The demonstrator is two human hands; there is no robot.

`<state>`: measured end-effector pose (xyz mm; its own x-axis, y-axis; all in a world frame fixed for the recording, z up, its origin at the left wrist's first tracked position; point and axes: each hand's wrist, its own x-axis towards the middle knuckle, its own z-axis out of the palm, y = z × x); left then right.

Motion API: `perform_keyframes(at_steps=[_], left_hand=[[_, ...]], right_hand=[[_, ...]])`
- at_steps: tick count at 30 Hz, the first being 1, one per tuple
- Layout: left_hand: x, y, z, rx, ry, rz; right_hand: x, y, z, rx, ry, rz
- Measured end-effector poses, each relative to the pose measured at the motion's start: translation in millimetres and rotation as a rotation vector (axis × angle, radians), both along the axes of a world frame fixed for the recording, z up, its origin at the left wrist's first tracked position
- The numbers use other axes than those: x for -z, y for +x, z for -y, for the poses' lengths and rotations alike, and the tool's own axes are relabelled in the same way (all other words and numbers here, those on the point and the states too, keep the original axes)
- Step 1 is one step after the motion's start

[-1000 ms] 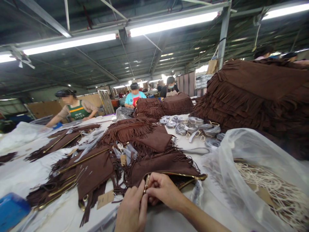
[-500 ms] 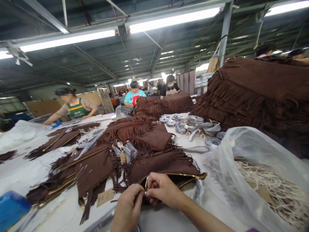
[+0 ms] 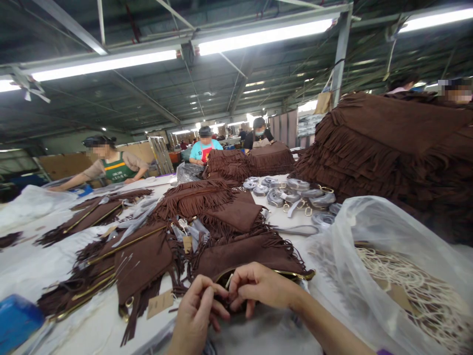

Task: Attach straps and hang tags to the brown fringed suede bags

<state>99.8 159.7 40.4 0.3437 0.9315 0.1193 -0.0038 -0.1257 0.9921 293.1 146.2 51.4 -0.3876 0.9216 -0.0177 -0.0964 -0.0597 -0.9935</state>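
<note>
Bags (image 3: 144, 261) with brown fringe lie left of the fingers, 1 paper tag (image 3: 159, 303) being nearer. I see the left hand (image 3: 197, 310) with bent fingers, thumb close to index; what they pinch, I cannot tell. The brown zip bag (image 3: 251, 250) lies just beyond the fingertips. The right hand (image 3: 256, 286) curls its fingers at 1 metal piece (image 3: 229, 280); if gripped, I cannot tell. Rightward, 1 plastic sack (image 3: 342, 231) contains white strings (image 3: 410, 281).

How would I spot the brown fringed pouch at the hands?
Start at the tall stack of brown fringed fabric at the picture's right. Lower and left lies a brown fringed pouch with a golden zip. Only this one has the bare left hand and right hand at its gaping mouth.
</note>
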Motion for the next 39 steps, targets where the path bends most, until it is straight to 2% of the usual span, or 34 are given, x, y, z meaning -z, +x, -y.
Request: perform_keyframes(at_steps=[2, 5, 8, 12, 14, 17, 20, 25, 29, 32, 35, 39], left_hand=[[-0.5, 2.2, 0.7, 0.027, -0.057, 0.055], [-0.5, 0.6, -2.8, 0.05, -0.037, 0.027], [2.9, -2.2, -8.1, 0.074, 0.0, -0.024], [11.1, -2.2, -13.0, 0.047, 0.025, -0.056], [14.7, -2.5, -14.8, 0.054, 0.016, -0.073], [17.9, -5.3, -15.9, 0.081, 0.015, -0.123], [18.1, -7.9, -13.5, 0.131, 0.091, -0.181], [16.8, -5.3, -7.5, 0.246, 0.217, -0.183], [20.9, -3.3, -11.0, 0.312, 0.209, -0.105], [25.7, -3.5, -15.8, 0.272, 0.171, -0.03], [27.9, -3.3, -18.0, 0.267, 0.123, 0.037], [25.4, -2.8, -16.4, 0.254, 0.091, 0.056]], right_hand=[[-2.8, 0.4, 0.9, -0.015, 0.003, -0.067], [-3.7, 0.5, -0.1, 0.001, 0.003, -0.122], [2.8, -2.2, -3.8, 0.035, -0.004, -0.109], [14.0, -9.0, -8.1, 0.133, 0.038, -0.056], [15.3, -10.9, -8.3, 0.185, 0.087, 0.006], [10.5, -11.0, -6.4, 0.267, 0.243, 0.117], [3.2, -11.2, -3.4, 0.286, 0.343, 0.074], [1.6, -19.3, -0.5, 0.214, 0.275, -0.114], [3.9, -24.5, -1.2, 0.179, 0.236, -0.199], [1.9, -22.2, -2.2, 0.29, 0.291, -0.108], [-0.2, -17.8, -2.8, 0.378, 0.26, 0.001], [0.9, -17.7, -2.9, 0.346, 0.231, 0.068]])
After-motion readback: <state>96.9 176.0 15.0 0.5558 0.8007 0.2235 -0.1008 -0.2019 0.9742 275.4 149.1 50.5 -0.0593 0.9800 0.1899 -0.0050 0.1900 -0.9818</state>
